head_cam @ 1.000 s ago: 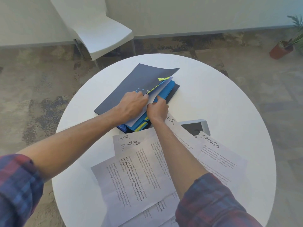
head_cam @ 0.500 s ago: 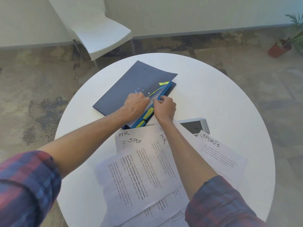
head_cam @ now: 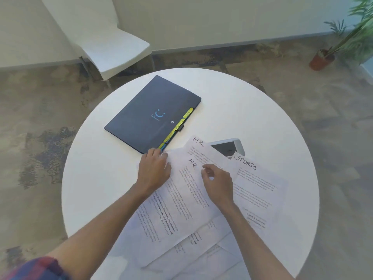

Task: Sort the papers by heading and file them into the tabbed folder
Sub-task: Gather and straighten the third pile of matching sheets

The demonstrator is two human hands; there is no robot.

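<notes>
Navy folder [head_cam: 149,116] beyond left hand [head_cam: 154,170]

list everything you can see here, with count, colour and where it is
folder: one, dark navy, closed, far left of the table, yellow tabs along its right edge
papers: several overlapping, white, printed, near side; two headed HR, one headed SPORTS
device: one, white with dark screen, partly under the papers
table: one, round, white
chair: one, white, beyond the table
potted plant: one, green in a reddish pot, far right floor
left hand: on the papers' left edge
right hand: fingers curled over an HR sheet
</notes>
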